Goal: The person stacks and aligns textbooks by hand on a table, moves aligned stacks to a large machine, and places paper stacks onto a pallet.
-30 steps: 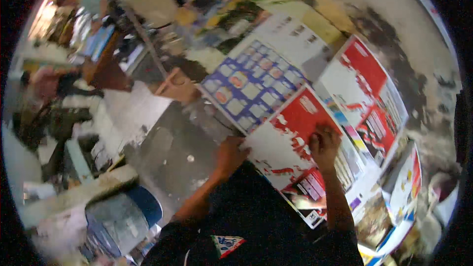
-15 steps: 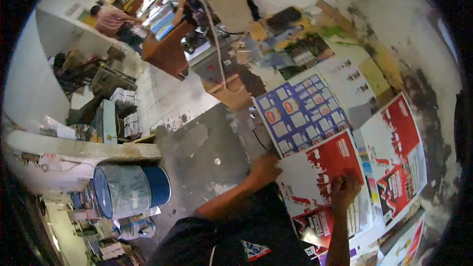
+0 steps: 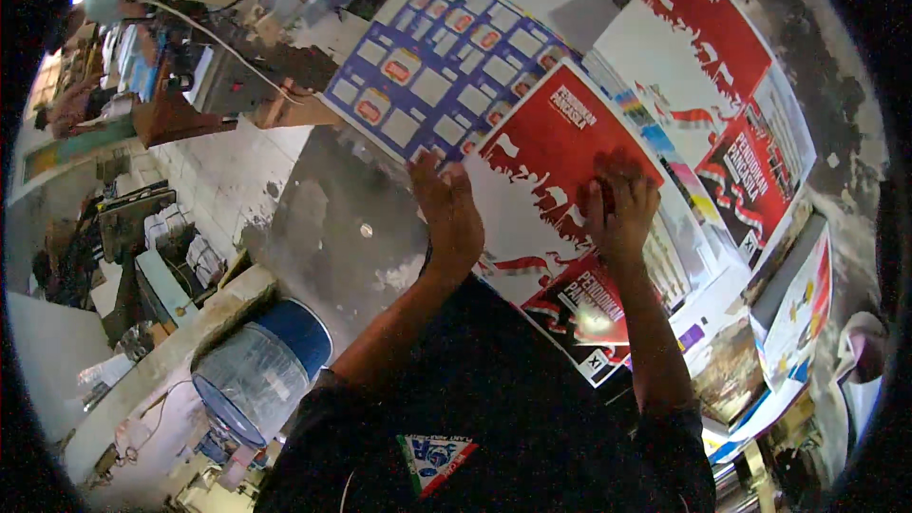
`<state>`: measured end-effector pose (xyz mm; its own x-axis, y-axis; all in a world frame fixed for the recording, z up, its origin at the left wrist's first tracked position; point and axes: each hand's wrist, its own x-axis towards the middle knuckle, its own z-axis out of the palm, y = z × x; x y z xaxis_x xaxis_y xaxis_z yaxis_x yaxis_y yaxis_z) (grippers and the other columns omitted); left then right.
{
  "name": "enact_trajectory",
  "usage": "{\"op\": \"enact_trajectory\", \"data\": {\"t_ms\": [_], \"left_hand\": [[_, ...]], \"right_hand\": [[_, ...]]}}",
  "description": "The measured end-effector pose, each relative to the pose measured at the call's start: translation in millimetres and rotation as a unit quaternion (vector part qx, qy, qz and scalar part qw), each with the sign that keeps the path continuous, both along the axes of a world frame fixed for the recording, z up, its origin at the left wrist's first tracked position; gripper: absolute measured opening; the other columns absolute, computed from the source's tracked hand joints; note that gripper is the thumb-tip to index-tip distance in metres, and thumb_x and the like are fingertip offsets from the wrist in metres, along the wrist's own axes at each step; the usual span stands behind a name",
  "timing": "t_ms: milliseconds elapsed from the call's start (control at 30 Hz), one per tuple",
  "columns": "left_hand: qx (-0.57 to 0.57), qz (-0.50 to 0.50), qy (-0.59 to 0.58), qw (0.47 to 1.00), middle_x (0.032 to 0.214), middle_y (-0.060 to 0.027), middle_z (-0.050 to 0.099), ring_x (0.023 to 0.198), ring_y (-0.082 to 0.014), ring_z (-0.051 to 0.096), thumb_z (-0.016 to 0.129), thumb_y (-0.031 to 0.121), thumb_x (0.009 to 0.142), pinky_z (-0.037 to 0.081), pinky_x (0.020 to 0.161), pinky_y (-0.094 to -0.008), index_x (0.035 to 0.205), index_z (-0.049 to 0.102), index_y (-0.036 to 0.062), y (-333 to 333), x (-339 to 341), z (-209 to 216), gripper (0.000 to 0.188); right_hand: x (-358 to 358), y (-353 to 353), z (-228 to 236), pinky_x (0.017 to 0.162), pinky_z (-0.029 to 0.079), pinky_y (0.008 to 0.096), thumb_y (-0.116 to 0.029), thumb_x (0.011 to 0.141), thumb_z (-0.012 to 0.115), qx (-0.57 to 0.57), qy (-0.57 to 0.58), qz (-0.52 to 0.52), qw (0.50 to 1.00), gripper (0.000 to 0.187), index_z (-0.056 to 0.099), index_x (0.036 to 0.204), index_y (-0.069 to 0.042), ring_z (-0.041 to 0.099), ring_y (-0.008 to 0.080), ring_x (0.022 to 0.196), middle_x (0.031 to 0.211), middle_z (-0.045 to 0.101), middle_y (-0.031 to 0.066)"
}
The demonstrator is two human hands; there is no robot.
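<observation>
A large red, white and black printed sheet (image 3: 560,171) lies before me on a stack of paper. My right hand (image 3: 622,209) rests on its red area, fingers apart and slightly bent. At the sheet's left edge is my left hand (image 3: 449,214), its fingers extended upward beside the paper; whether they touch the edge I cannot tell. Beyond it lies a blue sheet printed with white and red label shapes (image 3: 427,66), partly covered by the red one. To the right, a second printed sheet of the same design (image 3: 712,57) tops another stack.
A blue drum (image 3: 266,370) stands at the lower left by a low wall (image 3: 223,309). Bundled papers (image 3: 171,228) lie past that wall. A cable (image 3: 218,33) runs across the far left. More colourful printed sheets (image 3: 793,313) stand at the right.
The view has swung, so the sheets appear higher and the drum lower. My left hand has moved up along the sheet's edge with its fingers extended. My right hand stays on the red area.
</observation>
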<state>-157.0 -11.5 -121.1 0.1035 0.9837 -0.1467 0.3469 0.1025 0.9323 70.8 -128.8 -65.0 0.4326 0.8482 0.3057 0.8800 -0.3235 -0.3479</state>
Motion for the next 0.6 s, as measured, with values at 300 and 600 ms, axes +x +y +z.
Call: {"op": "enact_trajectory", "data": {"t_ms": [300, 600], "left_hand": [[0.088, 0.006, 0.041, 0.995, 0.16, -0.0267, 0.012, 0.15, -0.0416, 0.004, 0.038, 0.05, 0.103, 0.007, 0.12, -0.0511, 0.152, 0.015, -0.0045, 6, -1, 19, 0.077], [-0.199, 0.013, -0.389, 0.899, 0.159, -0.0113, 0.025, 0.148, -0.0231, 0.019, 0.034, 0.063, 0.1, 0.011, 0.121, -0.0395, 0.153, 0.019, 0.0038, 7, -39, 52, 0.081]], "right_hand": [[1, 8, 7, 0.094, 0.038, 0.0485, -0.022, 0.088, 0.063, -0.043, -0.031, -0.013, 0.999, 0.023, 0.067, 0.108, -0.014, 0.052, 0.0362, 0.111, 0.119, 0.06, 0.0137], [-78, 162, 40, 0.08, 0.041, 0.0476, -0.031, 0.092, 0.059, -0.042, 0.183, 0.383, 0.905, 0.028, 0.069, 0.084, -0.005, 0.056, 0.0359, 0.082, 0.079, 0.06, 0.0162]]}}
